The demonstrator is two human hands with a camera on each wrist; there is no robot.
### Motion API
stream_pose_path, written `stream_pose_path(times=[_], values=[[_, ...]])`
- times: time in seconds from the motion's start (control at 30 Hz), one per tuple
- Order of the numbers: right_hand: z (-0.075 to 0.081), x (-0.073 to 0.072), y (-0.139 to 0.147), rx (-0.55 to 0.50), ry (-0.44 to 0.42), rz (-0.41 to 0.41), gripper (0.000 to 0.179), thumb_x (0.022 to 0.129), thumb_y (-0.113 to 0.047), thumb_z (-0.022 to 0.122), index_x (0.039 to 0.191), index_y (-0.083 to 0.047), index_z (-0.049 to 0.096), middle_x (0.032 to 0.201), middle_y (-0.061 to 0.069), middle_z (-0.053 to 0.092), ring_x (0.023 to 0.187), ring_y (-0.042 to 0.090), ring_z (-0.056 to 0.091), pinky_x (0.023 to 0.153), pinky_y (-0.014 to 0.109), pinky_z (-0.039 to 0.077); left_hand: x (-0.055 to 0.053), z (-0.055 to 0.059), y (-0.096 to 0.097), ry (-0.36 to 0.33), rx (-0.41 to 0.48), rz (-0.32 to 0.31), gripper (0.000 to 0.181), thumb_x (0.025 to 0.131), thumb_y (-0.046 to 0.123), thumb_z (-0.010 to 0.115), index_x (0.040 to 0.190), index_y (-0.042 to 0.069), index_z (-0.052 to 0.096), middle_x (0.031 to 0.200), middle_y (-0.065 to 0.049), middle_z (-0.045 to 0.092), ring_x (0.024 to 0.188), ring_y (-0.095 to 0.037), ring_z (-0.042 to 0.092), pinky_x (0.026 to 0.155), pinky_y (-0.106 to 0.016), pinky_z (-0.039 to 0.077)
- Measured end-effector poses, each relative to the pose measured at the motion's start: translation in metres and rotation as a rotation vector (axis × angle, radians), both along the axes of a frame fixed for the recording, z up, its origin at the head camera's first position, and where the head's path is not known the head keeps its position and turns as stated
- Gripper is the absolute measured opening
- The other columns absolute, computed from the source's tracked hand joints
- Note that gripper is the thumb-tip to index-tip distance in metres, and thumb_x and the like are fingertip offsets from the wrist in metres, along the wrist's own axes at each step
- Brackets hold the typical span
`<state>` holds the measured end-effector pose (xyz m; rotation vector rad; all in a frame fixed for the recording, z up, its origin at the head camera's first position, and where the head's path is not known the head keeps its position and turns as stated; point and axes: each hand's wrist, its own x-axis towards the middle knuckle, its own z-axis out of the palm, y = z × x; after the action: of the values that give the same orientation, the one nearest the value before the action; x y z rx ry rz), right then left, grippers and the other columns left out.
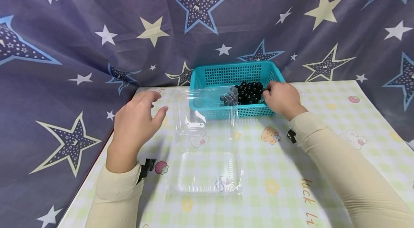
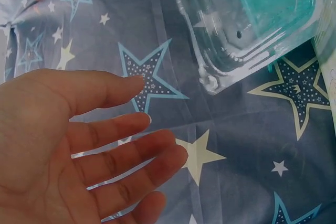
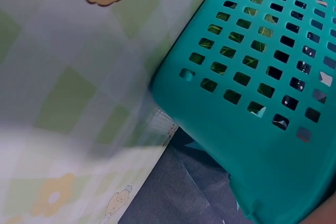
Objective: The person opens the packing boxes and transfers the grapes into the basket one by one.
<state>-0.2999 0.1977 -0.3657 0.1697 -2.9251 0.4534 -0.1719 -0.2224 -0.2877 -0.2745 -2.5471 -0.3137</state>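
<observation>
A bunch of black grapes (image 1: 248,93) lies in the right part of a turquoise plastic basket (image 1: 210,107). My right hand (image 1: 284,99) reaches over the basket's right front corner, thumb and forefinger pinching the grapes' green stem end. In the right wrist view, the basket's perforated wall (image 3: 236,114) hides the fingers, and green stems show through its holes. A clear plastic clamshell box (image 1: 210,172) stands before the basket with its lid (image 1: 207,127) raised, overlapping the basket and some grapes. My left hand (image 1: 136,122) hovers left of the lid, holding nothing, fingers relaxed and spread (image 2: 126,161).
A checked tablecloth (image 1: 281,170) with printed cartoons covers the table. Behind the basket and along the left side hangs a dark star-patterned cloth (image 1: 181,51). The table's left edge (image 1: 97,159) runs under my left forearm.
</observation>
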Motion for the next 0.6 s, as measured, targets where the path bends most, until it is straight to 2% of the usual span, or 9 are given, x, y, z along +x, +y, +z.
stream_pose_path(times=[0.2,0.33,0.47,0.6], values=[[-0.004,0.000,0.003,-0.025,0.034,-0.011,0.037,0.101,-0.029,0.041,0.118,-0.006,0.064,0.109,0.017,0.070,0.086,0.035,0.066,0.072,0.054,0.052,-0.002,-0.002,0.000,0.014,-0.007,-0.016,0.032,0.091,0.028,0.073,0.119,0.013,0.070,0.115,-0.006,0.072,0.096,-0.031,0.070,0.071,-0.057,0.053],[-0.007,0.002,0.005,-0.066,0.074,-0.001,0.038,0.101,-0.026,0.042,0.121,-0.003,0.064,0.111,0.018,0.069,0.089,0.036,0.066,0.075,0.055,0.053,-0.003,-0.003,0.000,-0.016,-0.014,-0.025,0.030,0.091,0.029,0.073,0.117,0.013,0.071,0.118,-0.007,0.073,0.101,-0.034,0.069,0.074,-0.058,0.053],[-0.006,0.008,0.008,-0.072,0.097,0.049,0.036,0.103,-0.025,0.042,0.119,-0.002,0.065,0.114,0.019,0.065,0.099,0.039,0.062,0.085,0.057,0.051,-0.006,-0.004,-0.004,-0.039,-0.021,-0.020,0.031,0.091,0.029,0.073,0.117,0.012,0.071,0.117,-0.008,0.073,0.100,-0.037,0.069,0.076,-0.059,0.052],[0.002,0.018,0.015,-0.002,0.136,0.147,0.035,0.106,-0.025,0.044,0.117,0.000,0.066,0.120,0.021,0.060,0.111,0.041,0.054,0.099,0.057,0.043,-0.014,-0.009,-0.013,-0.049,-0.061,-0.029,0.035,0.092,0.033,0.073,0.117,0.009,0.071,0.117,-0.012,0.073,0.102,-0.040,0.068,0.078,-0.061,0.049]])
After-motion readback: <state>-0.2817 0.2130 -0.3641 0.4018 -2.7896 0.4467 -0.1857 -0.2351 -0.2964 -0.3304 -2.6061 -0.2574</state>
